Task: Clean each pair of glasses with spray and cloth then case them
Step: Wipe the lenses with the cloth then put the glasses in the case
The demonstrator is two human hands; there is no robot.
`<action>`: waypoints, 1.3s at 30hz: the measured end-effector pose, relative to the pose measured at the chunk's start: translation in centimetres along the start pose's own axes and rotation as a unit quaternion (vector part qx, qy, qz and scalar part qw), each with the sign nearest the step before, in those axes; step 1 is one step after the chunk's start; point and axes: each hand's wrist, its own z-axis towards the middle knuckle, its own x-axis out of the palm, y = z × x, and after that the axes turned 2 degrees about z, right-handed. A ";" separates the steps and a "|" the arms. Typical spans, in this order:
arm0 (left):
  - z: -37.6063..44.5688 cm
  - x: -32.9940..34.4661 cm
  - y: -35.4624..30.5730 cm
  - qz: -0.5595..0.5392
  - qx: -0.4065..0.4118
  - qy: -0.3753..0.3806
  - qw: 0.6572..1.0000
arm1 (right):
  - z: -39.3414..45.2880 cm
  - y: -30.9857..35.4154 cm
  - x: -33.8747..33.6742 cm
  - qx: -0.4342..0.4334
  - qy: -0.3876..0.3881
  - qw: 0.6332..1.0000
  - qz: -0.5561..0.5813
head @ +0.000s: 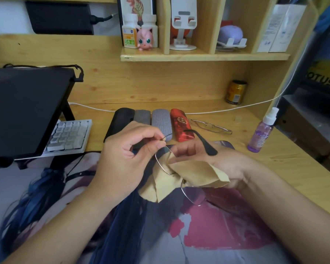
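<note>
My left hand [128, 155] pinches the rim corner of thin wire-frame glasses [191, 196] above the desk mat. My right hand [223, 164] grips a tan cloth [191, 172] folded round one lens. A black temple tip [208, 147] sticks up over my right hand. Behind my hands lie several cases side by side: black [120, 119], dark grey [142, 116], light grey [161, 121] and red [181, 124]. A second thin-rimmed pair of glasses [211, 126] lies right of the red case. The purple spray bottle [262, 132] stands upright at the right.
A raised laptop [23, 109] and a white keyboard [69, 136] fill the left. A printed desk mat [122, 225] covers the front. A gold can [235, 92] stands at the back right, a white cable [236, 109] runs behind the cases, and a shelf [204, 57] hangs above.
</note>
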 end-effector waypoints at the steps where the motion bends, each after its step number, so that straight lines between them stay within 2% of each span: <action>1: 0.0 0.1 -0.1 0.004 0.009 0.002 1.000 | -0.2 0.1 0.3 0.019 0.012 1.000 -0.002; 3: -0.1 0.3 -0.3 0.018 0.032 0.017 0.999 | -0.3 0.0 0.9 0.044 0.030 0.998 -0.015; 5: -0.2 0.4 -0.5 0.026 0.044 0.034 0.998 | -0.2 -0.2 1.3 0.031 0.037 0.999 -0.018; 11: -0.2 0.1 -0.1 -0.044 -0.050 0.050 0.997 | -0.1 -0.3 1.3 0.006 0.039 0.999 -0.012; 16: -0.3 0.4 -0.2 -0.047 -0.074 0.064 0.994 | -0.1 -0.4 1.3 0.014 0.054 0.998 0.028; 23: -0.1 0.7 -0.5 -0.026 -0.076 0.044 0.996 | 0.3 -0.3 1.2 -0.053 -0.048 0.990 0.118; 26: 0.2 0.6 -0.7 -0.035 -0.091 0.035 0.995 | 0.6 -0.6 1.5 -0.091 -0.076 0.989 0.090; 30: 0.7 0.5 -0.8 -0.167 -0.182 -0.017 0.969 | 1.3 -1.2 1.7 -0.106 -0.113 0.985 0.081; 32: 0.6 0.6 -0.8 -0.191 -0.198 -0.027 0.961 | 1.6 -1.4 1.8 -0.105 -0.125 0.984 0.077; 35: 0.5 0.3 -0.8 -0.183 -0.183 -0.032 0.965 | 1.5 -1.3 1.2 -0.109 -0.159 0.978 0.080; 39: 0.8 -1.2 0.5 -0.128 -0.131 -0.069 0.981 | 0.3 -0.3 -2.3 -0.125 -0.293 0.939 0.126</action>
